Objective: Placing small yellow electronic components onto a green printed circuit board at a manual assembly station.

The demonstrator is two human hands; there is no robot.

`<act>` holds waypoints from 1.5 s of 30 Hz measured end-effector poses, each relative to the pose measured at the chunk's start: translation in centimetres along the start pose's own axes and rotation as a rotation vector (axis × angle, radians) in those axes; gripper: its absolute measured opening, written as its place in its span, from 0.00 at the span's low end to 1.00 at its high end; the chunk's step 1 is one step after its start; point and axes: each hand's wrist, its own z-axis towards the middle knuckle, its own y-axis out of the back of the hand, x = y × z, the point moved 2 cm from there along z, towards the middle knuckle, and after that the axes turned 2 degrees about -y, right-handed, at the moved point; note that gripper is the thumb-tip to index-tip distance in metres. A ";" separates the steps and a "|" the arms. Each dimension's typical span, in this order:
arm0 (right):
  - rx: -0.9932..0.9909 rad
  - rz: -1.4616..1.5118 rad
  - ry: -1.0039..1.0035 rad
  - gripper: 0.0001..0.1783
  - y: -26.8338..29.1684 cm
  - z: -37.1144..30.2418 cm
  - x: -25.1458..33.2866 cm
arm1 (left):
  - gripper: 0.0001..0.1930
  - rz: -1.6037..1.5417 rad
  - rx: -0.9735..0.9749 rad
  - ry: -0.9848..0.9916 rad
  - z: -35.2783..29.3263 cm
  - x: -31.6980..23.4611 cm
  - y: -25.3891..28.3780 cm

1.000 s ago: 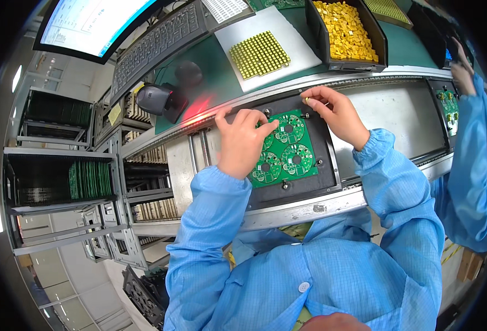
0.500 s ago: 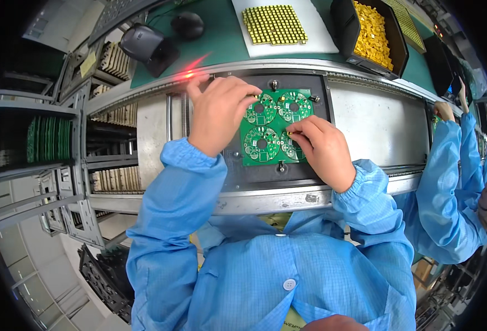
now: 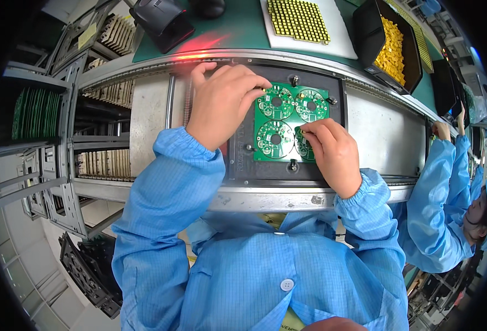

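A green circuit board panel [image 3: 291, 122] with several round sections lies in a black fixture plate [image 3: 243, 175], between small metal knobs. My left hand [image 3: 221, 105] is closed in a pinch at the panel's upper left corner, with a tiny yellow component [image 3: 264, 90] at the fingertips. My right hand [image 3: 336, 154] pinches another small yellow component [image 3: 303, 131] over the lower right round section, which the fingers partly cover. One more yellow part [image 3: 301, 96] sits on the upper right section.
Metal conveyor rails [image 3: 276, 199] run in front of and behind the plate. On the green bench behind stand a black scanner [image 3: 163, 25] casting red light, a white foam sheet with yellow components [image 3: 298, 21], and a black bin [image 3: 368, 41] of yellow parts. A co-worker's sleeve [image 3: 434, 171] is at right.
The whole view has shifted, so bench and board sit differently in it. Both hands keep their pinches at the same two places on the panel.
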 end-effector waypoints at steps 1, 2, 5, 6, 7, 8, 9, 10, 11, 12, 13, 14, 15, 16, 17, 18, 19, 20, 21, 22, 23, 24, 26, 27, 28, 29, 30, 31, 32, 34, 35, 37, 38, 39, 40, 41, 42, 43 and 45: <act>0.003 -0.009 -0.004 0.06 0.0 0.0 -0.1 | 0.04 0.001 -0.002 0.004 0.0 0.0 0.0; 0.006 -0.008 -0.001 0.06 0.0 0.1 -0.1 | 0.04 0.002 0.006 0.003 0.0 0.1 -0.1; -0.002 0.004 0.018 0.06 0.0 0.1 -0.3 | 0.05 -0.003 0.015 0.007 0.1 0.1 -0.3; -0.010 -0.003 0.022 0.06 0.0 0.2 -0.4 | 0.05 -0.009 0.016 0.009 0.1 0.1 -0.3; -0.018 -0.009 0.026 0.06 0.0 0.2 -0.4 | 0.05 -0.010 0.017 0.012 0.1 0.1 -0.3; -0.016 -0.009 0.027 0.06 0.0 0.2 -0.4 | 0.06 0.001 0.018 0.006 0.1 0.1 -0.3; -0.006 -0.018 0.033 0.07 0.0 0.3 -0.4 | 0.06 0.012 0.018 -0.001 0.2 0.0 -0.3; 0.003 -0.027 0.040 0.07 0.0 0.3 -0.3 | 0.06 0.011 0.018 0.001 0.2 0.0 -0.3; 0.005 -0.028 0.041 0.07 0.1 0.3 -0.2 | 0.06 0.011 0.013 -0.002 0.2 -0.1 -0.2; 0.010 -0.063 0.045 0.07 0.1 0.3 -0.1 | 0.07 0.011 0.008 -0.007 0.3 -0.1 -0.2; 0.013 -0.100 0.048 0.07 0.2 0.3 0.0 | 0.07 0.010 0.004 -0.010 0.3 -0.1 -0.2; 0.009 -0.105 0.050 0.07 0.3 0.3 0.0 | 0.08 0.000 0.007 0.003 0.2 -0.1 -0.2; 0.043 -0.095 0.065 0.08 0.4 0.2 0.1 | 0.08 -0.009 0.010 0.016 0.2 -0.1 -0.1; 0.071 -0.088 0.081 0.08 0.6 0.5 0.0 | 0.08 -0.007 0.000 0.005 0.2 -0.2 0.0; 0.135 0.014 0.093 0.10 1.0 1.2 -1.0 | 0.08 -0.012 0.011 0.030 0.2 -0.2 0.1; 0.225 0.066 0.006 0.11 1.7 2.4 -2.0 | 0.09 -0.016 0.022 0.056 0.1 -0.2 0.1; 0.315 0.124 -0.079 0.12 2.5 3.8 -2.5 | 0.08 -0.033 0.012 0.072 0.0 -0.2 0.2; 0.178 -0.002 -0.022 0.13 3.0 5.4 -2.7 | 0.08 -0.029 0.009 0.060 0.0 -0.2 0.2; 0.029 -0.014 0.005 0.12 2.8 7.2 -4.0 | 0.08 -0.032 0.019 0.072 0.0 0.0 0.1; -0.118 -0.024 0.031 0.12 2.3 9.0 -5.6 | 0.08 -0.034 0.032 0.087 0.0 0.2 0.1; -0.193 -0.162 0.022 0.11 2.0 10.7 -7.0 | 0.07 -0.032 0.015 0.076 0.1 0.3 0.0; -0.267 -0.298 0.010 0.10 1.6 12.0 -8.4 | 0.07 -0.026 0.021 0.062 0.2 0.2 0.1; -0.265 -0.334 -0.020 0.10 -0.1 13.0 -12.1 | 0.06 -0.042 -0.009 0.081 0.5 0.2 0.1; -0.243 -0.366 -0.037 0.09 -0.9 13.1 -13.0 | 0.05 -0.047 -0.014 0.096 0.5 0.3 0.1; -0.249 -0.339 -0.034 0.09 -1.0 12.9 -12.7 | 0.05 -0.038 0.001 0.096 0.4 0.3 0.1; -0.251 -0.325 -0.045 0.09 -1.1 12.8 -12.8 | 0.05 -0.039 0.000 0.087 0.5 0.5 0.1; -0.270 -0.321 -0.024 0.09 -1.2 13.0 -13.1 | 0.05 -0.040 -0.001 0.078 0.6 0.5 0.1; -0.293 -0.321 -0.010 0.08 -1.1 13.1 -13.5 | 0.05 -0.036 -0.008 0.043 0.9 0.4 -0.2; -0.261 -0.295 -0.001 0.08 -1.0 13.6 -13.8 | 0.05 -0.027 0.009 0.037 1.1 0.5 -0.5; -0.153 -0.258 -0.020 0.08 -0.5 14.7 -14.5 | 0.05 0.009 0.004 -0.027 1.5 0.4 -0.8; -0.102 -0.273 -0.014 0.08 -0.3 15.3 -15.2 | 0.05 0.007 0.020 -0.039 1.9 0.4 -1.0; -0.090 -0.320 0.002 0.08 -0.6 15.9 -15.7 | 0.05 0.155 0.077 -0.168 2.4 0.2 -1.1; -0.069 -0.371 0.036 0.09 -0.8 16.0 -15.5 | 0.05 0.156 0.086 -0.177 2.5 0.1 -1.1; -0.075 -0.368 0.026 0.09 -0.8 15.5 -15.5 | 0.05 0.175 0.090 -0.187 2.3 -0.2 -1.1; -0.145 -0.308 0.044 0.08 -0.7 15.0 -14.5 | 0.05 0.198 0.090 -0.192 2.1 -0.1 -1.0; -0.215 -0.250 0.063 0.07 -0.4 14.1 -13.4 | 0.05 0.202 0.092 -0.197 1.9 -0.1 -1.0; -0.284 -0.191 0.084 0.06 -0.2 13.3 -12.4 | 0.05 0.214 0.101 -0.201 1.7 -0.2 -1.1; -0.288 -0.195 0.080 0.06 0.0 11.8 -11.9 | 0.05 0.220 0.107 -0.209 1.8 -0.4 -1.4; -0.316 -0.121 0.054 0.05 -0.4 9.7 -11.4 | 0.05 0.233 0.105 -0.214 2.0 -0.6 -1.3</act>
